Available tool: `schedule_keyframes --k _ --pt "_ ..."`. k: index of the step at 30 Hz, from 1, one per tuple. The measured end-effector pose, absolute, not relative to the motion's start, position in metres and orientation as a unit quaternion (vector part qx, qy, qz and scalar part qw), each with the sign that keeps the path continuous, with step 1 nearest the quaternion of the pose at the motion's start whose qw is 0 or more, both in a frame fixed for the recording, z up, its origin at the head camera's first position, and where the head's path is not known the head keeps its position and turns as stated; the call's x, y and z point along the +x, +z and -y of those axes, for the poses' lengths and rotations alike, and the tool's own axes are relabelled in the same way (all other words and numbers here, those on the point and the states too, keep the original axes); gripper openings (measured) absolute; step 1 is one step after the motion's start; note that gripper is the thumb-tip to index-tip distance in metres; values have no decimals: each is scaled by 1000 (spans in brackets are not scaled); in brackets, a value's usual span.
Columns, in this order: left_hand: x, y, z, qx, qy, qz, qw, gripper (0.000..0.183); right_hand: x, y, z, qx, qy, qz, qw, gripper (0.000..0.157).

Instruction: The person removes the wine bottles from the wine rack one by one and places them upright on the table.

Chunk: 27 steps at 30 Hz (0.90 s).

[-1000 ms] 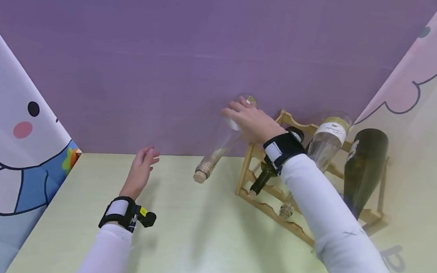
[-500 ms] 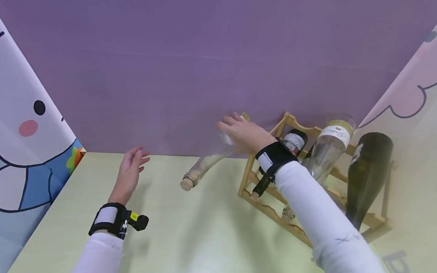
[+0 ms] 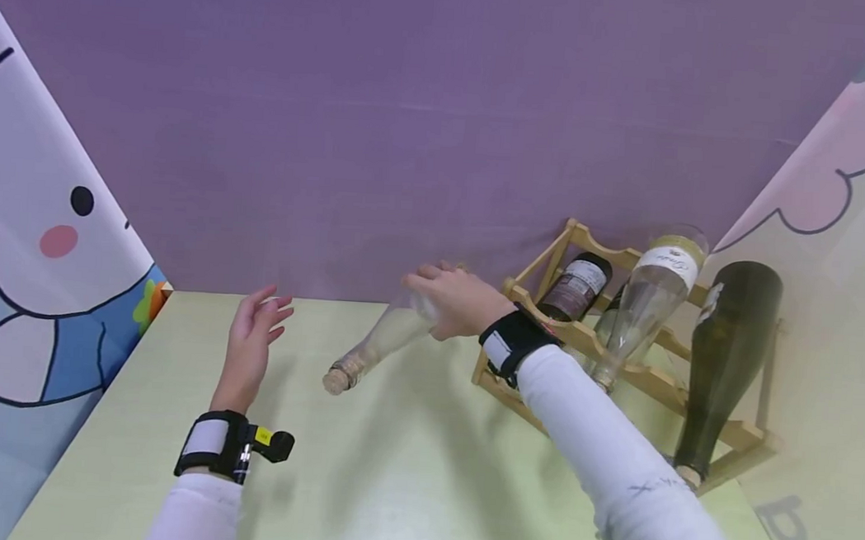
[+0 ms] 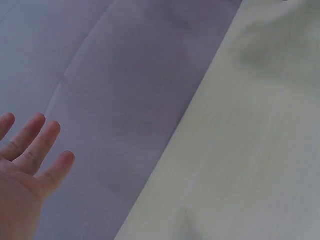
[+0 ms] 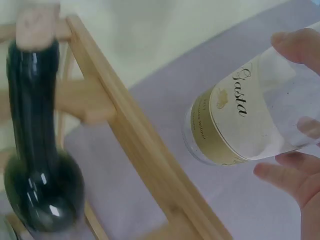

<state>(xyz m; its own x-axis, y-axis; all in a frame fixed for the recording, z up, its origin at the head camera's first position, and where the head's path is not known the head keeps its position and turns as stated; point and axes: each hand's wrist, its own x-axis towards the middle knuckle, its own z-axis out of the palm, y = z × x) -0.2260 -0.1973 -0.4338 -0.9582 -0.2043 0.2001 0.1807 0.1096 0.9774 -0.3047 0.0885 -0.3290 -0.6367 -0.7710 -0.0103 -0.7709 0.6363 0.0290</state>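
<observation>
1. The pale desk (image 3: pixel 300 493) spreads beneath both hands.
2. A wooden rack (image 5: pixel 147 142) holding other bottles (image 3: pixel 728 354) stands at its far right corner.
3. Left of that, a clear bottle (image 3: pixel 387 337) is held near the desk's far edge, long axis diagonal, neck aimed towards the near left corner.
4. The right hand (image 3: pixel 456 299) grasps its body, thumb and fingers curled on opposite sides.
5. The left hand (image 3: pixel 251 337), released, fingers spread, hangs towards the far left corner.
6. A cork (image 3: pixel 336 381) plugs the bottle.

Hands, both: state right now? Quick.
Left hand: open, fingers spread, holding nothing.
Right hand: holding the clear corked bottle around its body, cork end tipped down.
</observation>
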Motion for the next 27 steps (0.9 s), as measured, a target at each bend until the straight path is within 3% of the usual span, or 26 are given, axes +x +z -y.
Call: schedule_keyframes --k 5,10,19,27 --pt "-222 -437 198 8 -676 719 162 57 -303 -344 -81 419 -13 908 -16 80" --pt "-219 -437 194 -8 -715 679 167 56 -300 -353 -75 408 -9 913 -27 71" --pt "-208 -440 191 -128 -902 384 153 69 -297 -368 -73 393 -4 918 -42 68" --pt "-205 -446 185 -175 -911 345 147 74 -300 -373 -74 378 -4 924 -56 70"
